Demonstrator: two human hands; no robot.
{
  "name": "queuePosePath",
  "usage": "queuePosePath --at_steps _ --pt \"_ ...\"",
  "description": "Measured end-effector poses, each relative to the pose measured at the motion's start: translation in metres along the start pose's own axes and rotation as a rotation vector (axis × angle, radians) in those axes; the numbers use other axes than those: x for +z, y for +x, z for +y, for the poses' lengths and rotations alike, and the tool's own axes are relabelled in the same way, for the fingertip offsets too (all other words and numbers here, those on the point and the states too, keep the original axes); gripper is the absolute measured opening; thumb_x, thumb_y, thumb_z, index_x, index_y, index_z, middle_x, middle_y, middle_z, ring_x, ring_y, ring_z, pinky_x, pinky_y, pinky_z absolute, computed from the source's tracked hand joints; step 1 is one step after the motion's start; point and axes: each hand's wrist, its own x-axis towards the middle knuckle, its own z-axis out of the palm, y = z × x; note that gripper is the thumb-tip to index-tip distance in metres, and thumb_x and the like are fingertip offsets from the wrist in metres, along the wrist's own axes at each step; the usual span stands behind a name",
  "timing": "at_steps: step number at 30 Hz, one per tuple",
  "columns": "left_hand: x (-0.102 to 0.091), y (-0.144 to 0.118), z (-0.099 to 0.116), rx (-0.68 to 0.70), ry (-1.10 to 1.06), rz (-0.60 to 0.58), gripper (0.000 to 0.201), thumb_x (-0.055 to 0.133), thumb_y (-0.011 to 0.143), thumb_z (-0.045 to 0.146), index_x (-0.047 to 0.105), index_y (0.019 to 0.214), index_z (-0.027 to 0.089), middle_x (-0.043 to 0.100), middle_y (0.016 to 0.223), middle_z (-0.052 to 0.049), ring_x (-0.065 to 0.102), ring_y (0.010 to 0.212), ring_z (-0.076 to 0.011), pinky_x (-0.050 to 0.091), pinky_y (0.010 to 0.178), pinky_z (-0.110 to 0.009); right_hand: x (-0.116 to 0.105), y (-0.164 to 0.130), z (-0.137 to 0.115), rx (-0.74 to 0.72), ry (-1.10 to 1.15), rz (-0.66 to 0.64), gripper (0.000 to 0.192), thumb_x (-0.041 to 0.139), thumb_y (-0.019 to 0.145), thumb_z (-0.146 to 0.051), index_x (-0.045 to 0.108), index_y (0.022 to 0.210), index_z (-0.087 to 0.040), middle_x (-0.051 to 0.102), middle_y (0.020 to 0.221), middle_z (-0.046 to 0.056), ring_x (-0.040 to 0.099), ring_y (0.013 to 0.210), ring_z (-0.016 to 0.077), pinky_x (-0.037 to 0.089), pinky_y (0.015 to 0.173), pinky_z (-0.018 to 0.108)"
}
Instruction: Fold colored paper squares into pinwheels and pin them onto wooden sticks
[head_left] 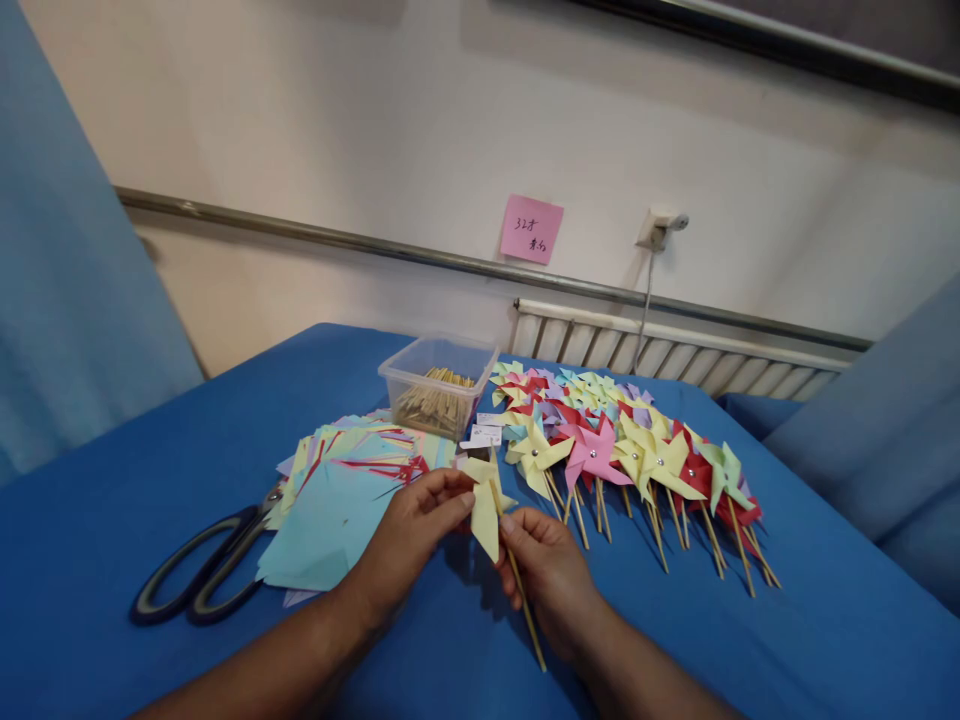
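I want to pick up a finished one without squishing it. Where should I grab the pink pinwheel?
Probably by its wooden stick, not the pink pinwheel itself. The folded paper blades look soft and lie against neighbouring pinwheels, while the stick points out toward the table's near edge. Come in from that near side and pinch the bare lower end.

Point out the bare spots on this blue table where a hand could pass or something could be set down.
Bare blue cloth lies left of the scissors, behind the paper stack toward the far-left table corner, and right of the pinwheel row. The middle is crowded: stack, stick box and pinwheels sit close, with the left hand and right hand holding a yellow pinwheel.
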Motion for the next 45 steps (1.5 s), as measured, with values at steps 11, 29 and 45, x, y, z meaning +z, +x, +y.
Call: queuePosePath --at_steps 11,29,45 --pt "0.001 -0.004 0.004 -0.018 0.005 0.024 0.021 0.062 0.076 0.027 0.063 0.094 0.016 0.071 0.090 -0.007 0.061 0.071 -0.0151 0.044 0.059 -0.025 0.004 -0.003 -0.004 -0.009 0.112 -0.018 0.041 0.070 0.071 -0.052 0.055 0.066 -0.014 0.057 0.053 -0.003 0.038 0.031 0.0032 0.026 0.029 0.014" --pt "-0.003 -0.001 0.000 0.011 -0.030 0.069 0.032 0.064 0.076 0.040 0.062 0.098 0.017 0.069 0.087 -0.006 0.063 0.084 -0.0213 0.047 0.071 -0.030 0.006 -0.010 -0.011 0.105 0.317 -0.086 0.047 0.075 0.063 -0.057 0.059 0.075 -0.014 0.056 0.055 -0.004 0.040 0.034 0.0031 0.024 0.032 0.015" --pt "0.004 0.002 -0.010 0.043 0.026 -0.053 0.021 0.072 0.068 0.034 0.060 0.067 0.017 0.061 0.063 0.002 0.056 0.063 -0.0132 0.043 0.063 -0.024 0.009 -0.006 -0.006 0.011 0.271 -0.090 0.039 0.072 0.070 -0.051 0.060 0.074 -0.014 0.054 0.054 -0.004 0.041 0.034 0.0045 0.031 0.033 0.017"
